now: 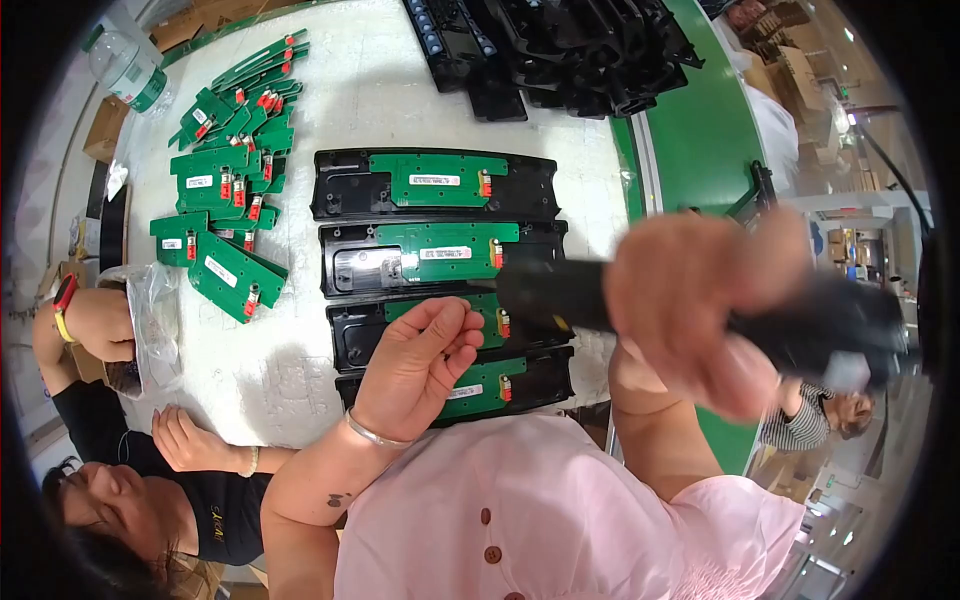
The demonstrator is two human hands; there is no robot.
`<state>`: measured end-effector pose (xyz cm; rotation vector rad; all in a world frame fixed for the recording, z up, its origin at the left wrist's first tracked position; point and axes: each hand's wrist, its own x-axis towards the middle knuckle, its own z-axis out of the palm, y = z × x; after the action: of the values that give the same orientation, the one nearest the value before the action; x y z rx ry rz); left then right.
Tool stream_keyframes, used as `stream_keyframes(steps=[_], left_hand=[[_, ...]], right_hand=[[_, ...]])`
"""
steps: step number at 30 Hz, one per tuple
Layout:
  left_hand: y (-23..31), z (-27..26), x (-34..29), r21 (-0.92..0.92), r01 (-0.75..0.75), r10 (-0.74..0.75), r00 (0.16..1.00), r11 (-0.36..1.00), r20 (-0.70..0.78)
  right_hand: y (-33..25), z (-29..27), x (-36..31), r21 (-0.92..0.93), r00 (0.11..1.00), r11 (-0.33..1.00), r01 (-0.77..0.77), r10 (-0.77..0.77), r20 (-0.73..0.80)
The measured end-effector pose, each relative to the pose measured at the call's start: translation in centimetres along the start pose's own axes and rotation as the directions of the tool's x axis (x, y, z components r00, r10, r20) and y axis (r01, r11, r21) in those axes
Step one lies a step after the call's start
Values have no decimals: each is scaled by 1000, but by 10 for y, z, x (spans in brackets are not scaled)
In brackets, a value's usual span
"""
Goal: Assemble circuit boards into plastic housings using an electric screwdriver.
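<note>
- Gripping a black handheld tool, probably a powered driver, a person's right hand wraps its body above a white worktable; hand and tool are both blurred.
- Left hand hangs in a narrow pinch, thumb against curled fingers, just beside the tool's narrow end; whether anything small sits between the fingertips cannot be told.
- Below them, four black panels lie in a column, each bearing a green board with a red-and-white connector toward its right end; the third from the top is partly hidden by the left hand and the tool.
- Good handling here, by judgement, calls for a firm right-hand wrap and a settled wrist, the tip lined up before any pressure goes on.
- Pinching fingers would do best kept light and clear of the tip's line, sparing skin and board from a slip.
- Connectors look easy to knock; a square approach would likely serve better than a slanted one.
- Loose green boards overlap at left, apart from a co-worker's hand; black molded parts lie heaped beyond the panels.
</note>
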<state>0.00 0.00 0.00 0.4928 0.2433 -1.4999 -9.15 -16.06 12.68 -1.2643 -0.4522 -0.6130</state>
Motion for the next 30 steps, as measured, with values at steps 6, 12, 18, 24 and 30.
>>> stream_keyframes(steps=[6, 12, 18, 24, 30], left_hand=[[8, 0, 4, -57, -9, 14, 996, 998, 84], [5, -2, -1, -111, 14, 3, 988, 994, 152], [14, 15, -11, 125, 45, -59, 992, 991, 111], [13, -2, -18, 182, 1, -25, 991, 983, 130], [19, -5, -20, 227, -33, 7, 993, 973, 115]], right_hand=[[-4, 20, -1, -231, 983, 973, -31, -12, -183], [4, 18, 1, -255, 994, 966, -40, 12, -108], [73, 3, 7, -262, 901, 943, -206, 78, -427], [95, -11, 12, -372, 920, 895, -246, 95, -380], [99, -12, 16, -371, 930, 891, -262, 131, -342]])
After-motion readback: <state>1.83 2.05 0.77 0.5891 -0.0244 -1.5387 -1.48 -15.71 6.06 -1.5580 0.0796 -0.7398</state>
